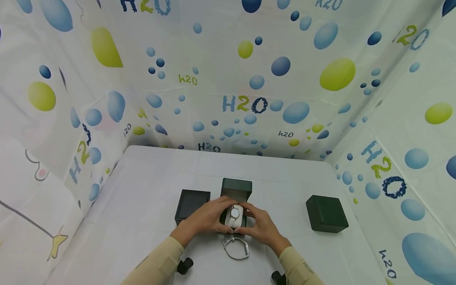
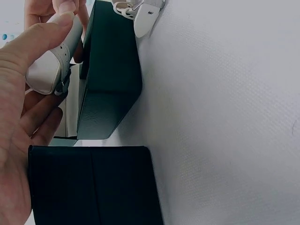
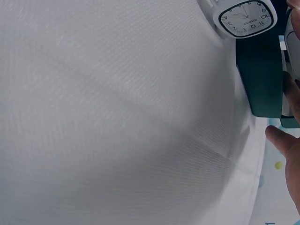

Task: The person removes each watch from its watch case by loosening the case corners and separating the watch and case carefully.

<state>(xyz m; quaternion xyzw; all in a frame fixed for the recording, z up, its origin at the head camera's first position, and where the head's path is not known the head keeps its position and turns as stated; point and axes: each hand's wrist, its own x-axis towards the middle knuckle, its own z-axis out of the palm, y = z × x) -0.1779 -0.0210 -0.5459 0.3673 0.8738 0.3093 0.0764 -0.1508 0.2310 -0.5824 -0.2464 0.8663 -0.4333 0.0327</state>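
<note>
A watch (image 1: 234, 213) with a round pale dial and white strap is wrapped around a white cushion (image 1: 229, 222). My left hand (image 1: 208, 215) grips the cushion from the left, its thumb along the near end. From the other side my right hand (image 1: 263, 226) holds the same cushion between thumb and fingers. Beneath and behind it stands a dark green watch box (image 2: 112, 70), its lid (image 1: 236, 185) raised. A second white watch (image 1: 236, 258) lies on the table in front of the box; its squarish dial (image 3: 247, 18) shows in the right wrist view, where most of my right hand is cut off.
Left of the open box is a black box (image 1: 192, 202), close to my left hand. A closed dark green box (image 1: 327, 213) stands farther right on the white-covered table (image 1: 160, 170). Patterned curtains (image 1: 213, 79) surround the table at the back and sides.
</note>
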